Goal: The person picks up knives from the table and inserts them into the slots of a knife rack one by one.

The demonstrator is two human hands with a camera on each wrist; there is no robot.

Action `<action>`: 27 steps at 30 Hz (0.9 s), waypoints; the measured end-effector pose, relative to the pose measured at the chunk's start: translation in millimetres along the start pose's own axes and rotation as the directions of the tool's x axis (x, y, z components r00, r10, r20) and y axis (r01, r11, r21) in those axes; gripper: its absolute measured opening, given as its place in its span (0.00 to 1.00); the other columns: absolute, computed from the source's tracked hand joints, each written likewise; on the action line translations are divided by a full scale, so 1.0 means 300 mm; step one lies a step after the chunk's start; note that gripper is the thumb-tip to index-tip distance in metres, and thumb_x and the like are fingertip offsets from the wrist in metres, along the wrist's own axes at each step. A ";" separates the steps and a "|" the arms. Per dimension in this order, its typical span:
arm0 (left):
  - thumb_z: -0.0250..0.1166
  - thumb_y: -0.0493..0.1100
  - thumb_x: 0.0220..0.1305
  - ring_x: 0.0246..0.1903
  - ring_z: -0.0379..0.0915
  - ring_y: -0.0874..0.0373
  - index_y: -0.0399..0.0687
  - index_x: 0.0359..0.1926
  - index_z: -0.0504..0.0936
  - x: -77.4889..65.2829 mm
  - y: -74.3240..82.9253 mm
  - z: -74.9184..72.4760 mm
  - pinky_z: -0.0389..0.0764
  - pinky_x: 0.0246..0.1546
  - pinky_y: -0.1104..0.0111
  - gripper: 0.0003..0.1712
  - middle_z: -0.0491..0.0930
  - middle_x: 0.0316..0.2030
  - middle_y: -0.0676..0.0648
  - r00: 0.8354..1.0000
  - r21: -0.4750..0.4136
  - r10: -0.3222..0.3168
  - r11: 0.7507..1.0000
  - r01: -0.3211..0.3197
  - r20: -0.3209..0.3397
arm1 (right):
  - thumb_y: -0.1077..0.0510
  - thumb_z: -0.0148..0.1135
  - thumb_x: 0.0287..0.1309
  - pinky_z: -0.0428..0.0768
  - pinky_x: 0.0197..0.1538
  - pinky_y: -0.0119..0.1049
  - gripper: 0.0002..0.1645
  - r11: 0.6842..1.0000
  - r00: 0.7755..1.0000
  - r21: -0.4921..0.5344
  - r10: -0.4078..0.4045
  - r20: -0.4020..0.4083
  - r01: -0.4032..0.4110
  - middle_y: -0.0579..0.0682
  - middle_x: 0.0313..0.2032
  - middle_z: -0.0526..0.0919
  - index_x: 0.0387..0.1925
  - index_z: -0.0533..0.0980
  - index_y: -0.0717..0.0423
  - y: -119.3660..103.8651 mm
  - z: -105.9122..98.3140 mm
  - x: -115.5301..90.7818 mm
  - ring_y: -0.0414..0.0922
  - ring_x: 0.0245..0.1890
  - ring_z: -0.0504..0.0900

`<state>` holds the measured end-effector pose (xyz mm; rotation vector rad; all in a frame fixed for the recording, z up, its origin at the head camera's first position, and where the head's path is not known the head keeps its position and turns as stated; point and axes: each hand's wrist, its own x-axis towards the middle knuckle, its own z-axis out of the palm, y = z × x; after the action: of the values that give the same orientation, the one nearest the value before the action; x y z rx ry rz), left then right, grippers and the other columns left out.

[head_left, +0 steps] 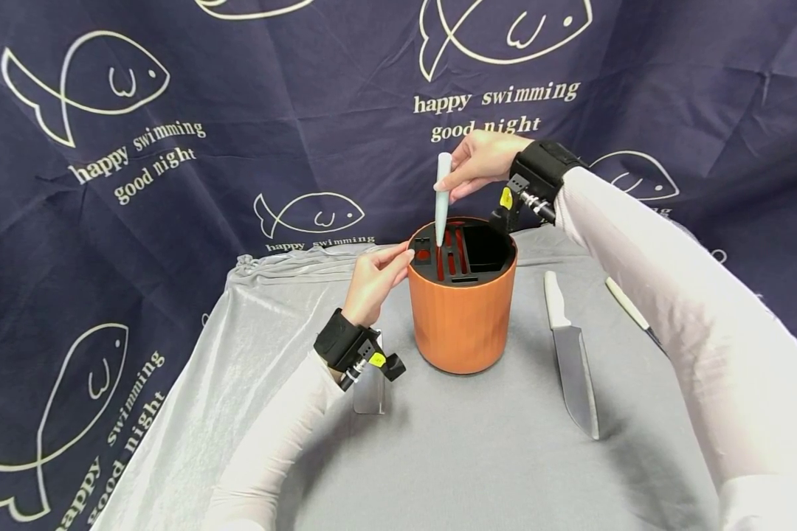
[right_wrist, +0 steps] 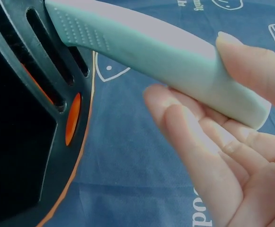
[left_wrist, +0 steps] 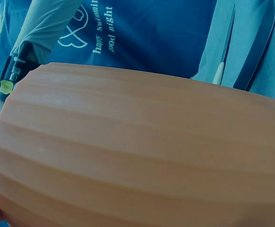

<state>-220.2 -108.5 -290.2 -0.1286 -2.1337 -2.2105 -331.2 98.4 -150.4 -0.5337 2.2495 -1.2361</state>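
A round orange knife block (head_left: pixel 461 324) with a black slotted top (head_left: pixel 466 279) stands upright on the cloth. My right hand (head_left: pixel 485 158) pinches the pale blue-green handle of a knife (head_left: pixel 443 195) between thumb and fingers. That handle stands above a slot at the left of the top; its blade is hidden. In the right wrist view the dotted end of the handle (right_wrist: pixel 156 52) meets the slotted top. My left hand (head_left: pixel 375 280) grips the block's left rim, thumb on the edge. The ribbed wall (left_wrist: pixel 142 146) fills most of the left wrist view.
Right of the block lies a wide knife (head_left: pixel 574 369) with a white handle. Farther right, another pale-handled knife (head_left: pixel 627 302) is partly covered by my right sleeve. A flat shiny rectangular object (head_left: pixel 370 394) lies beneath my left wrist. Grey cloth (head_left: pixel 478 457) covers the table.
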 end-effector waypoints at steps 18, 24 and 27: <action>0.62 0.38 0.66 0.57 0.75 0.51 0.33 0.60 0.76 0.002 -0.006 -0.001 0.78 0.56 0.67 0.23 0.77 0.58 0.37 1.000 0.008 0.002 1.000 -0.002 -0.003 | 0.63 0.66 0.59 0.85 0.40 0.27 0.05 0.999 0.998 0.009 -0.047 -0.052 0.048 0.47 0.25 0.87 0.31 0.79 0.62 0.011 0.025 0.001 0.39 0.29 0.87; 0.61 0.37 0.67 0.57 0.75 0.50 0.32 0.60 0.75 0.005 -0.006 0.000 0.78 0.56 0.67 0.23 0.77 0.58 0.37 1.000 -0.004 0.006 1.000 -0.006 0.002 | 0.60 0.67 0.59 0.84 0.41 0.27 0.17 0.998 0.997 -0.042 -0.053 -0.052 0.051 0.46 0.27 0.87 0.45 0.76 0.69 -0.007 0.036 -0.014 0.39 0.31 0.87; 0.61 0.38 0.67 0.58 0.74 0.50 0.33 0.60 0.75 0.006 -0.007 0.000 0.78 0.56 0.68 0.23 0.76 0.58 0.37 1.000 0.001 -0.001 1.000 0.001 0.000 | 0.56 0.67 0.59 0.84 0.44 0.26 0.29 0.995 0.996 -0.087 -0.049 -0.070 0.043 0.44 0.31 0.87 0.56 0.71 0.72 -0.012 0.034 -0.030 0.38 0.34 0.87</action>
<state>-222.1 -108.4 -292.0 -0.1271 -2.1356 -2.2095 -317.6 94.9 -149.9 -0.5849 2.3716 -1.2039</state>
